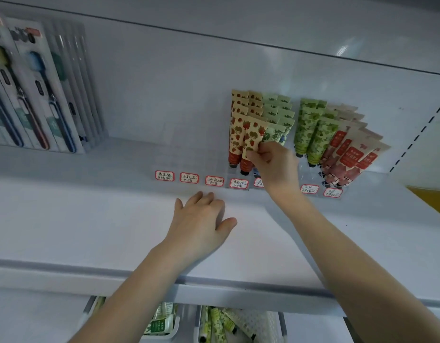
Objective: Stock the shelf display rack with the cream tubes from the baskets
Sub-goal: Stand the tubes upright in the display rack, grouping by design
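Below the shelf's front edge, closest to you, two white baskets (pixel 272 323) sit side by side. Green-printed cream tubes (pixel 219 323) lie loose in the right one, and a white-and-green tube (pixel 162 323) lies in the left one.

Above them, your left hand (pixel 199 224) lies palm down on the white shelf (pixel 90 231), just short of the rack's labels. Its fingers are spread and relaxed, and it holds nothing.

Further in, your right hand (pixel 273 162) reaches to the front of the clear display rack (pixel 310 170). It pinches the lower body of a strawberry-print tube (pixel 252 137) between thumb and curled fingers. That tube stands cap down in the front row, touching the strawberry tube to its left. You cannot tell whether its dark cap is fully seated in a slot.

Handwritten red-bordered labels (pixel 189 177) run along the rack's front edge. The slots behind the three leftmost labels hold no tubes.

Behind your right hand, strawberry tubes and pale green floral tubes (pixel 278 112) stand in rows. To their right are leafy green tubes (pixel 310 129), then pink tubes with red labels (pixel 347 154).

Farthest back on the left, toothbrush packs (pixel 36 90) lean against the grey back panel (pixel 164 82).
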`<state>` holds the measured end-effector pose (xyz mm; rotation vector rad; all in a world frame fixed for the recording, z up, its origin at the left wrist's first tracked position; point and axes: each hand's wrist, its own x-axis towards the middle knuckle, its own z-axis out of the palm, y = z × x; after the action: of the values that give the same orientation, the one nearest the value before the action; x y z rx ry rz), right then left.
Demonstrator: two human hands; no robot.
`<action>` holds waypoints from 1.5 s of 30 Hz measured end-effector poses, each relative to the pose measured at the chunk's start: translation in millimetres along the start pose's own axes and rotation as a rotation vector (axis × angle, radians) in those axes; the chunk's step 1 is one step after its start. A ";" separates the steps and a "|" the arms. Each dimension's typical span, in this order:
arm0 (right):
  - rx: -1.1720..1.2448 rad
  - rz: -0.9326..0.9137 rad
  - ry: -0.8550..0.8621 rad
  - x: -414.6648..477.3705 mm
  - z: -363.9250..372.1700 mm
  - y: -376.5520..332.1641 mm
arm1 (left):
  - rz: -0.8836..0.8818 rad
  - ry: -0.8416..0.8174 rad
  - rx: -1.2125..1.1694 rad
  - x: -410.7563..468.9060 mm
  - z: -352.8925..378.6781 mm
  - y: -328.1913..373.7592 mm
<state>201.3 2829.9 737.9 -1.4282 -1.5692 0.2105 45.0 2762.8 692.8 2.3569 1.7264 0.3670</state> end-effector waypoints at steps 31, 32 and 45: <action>-0.305 0.006 -0.090 2.6 2.3 -0.7 | 0.006 0.002 0.021 -0.3 1.3 3.2; -0.285 0.016 -0.088 2.4 2.2 -0.1 | 0.007 0.003 0.019 -0.1 1.6 2.8; -0.200 0.132 -0.065 -2.3 -6.7 -4.3 | 0.074 0.128 -0.028 0.6 5.4 -0.4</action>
<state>202.9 2823.7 743.0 -1.6986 -1.5843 0.1831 46.5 2763.4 687.6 2.4307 1.6790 0.5614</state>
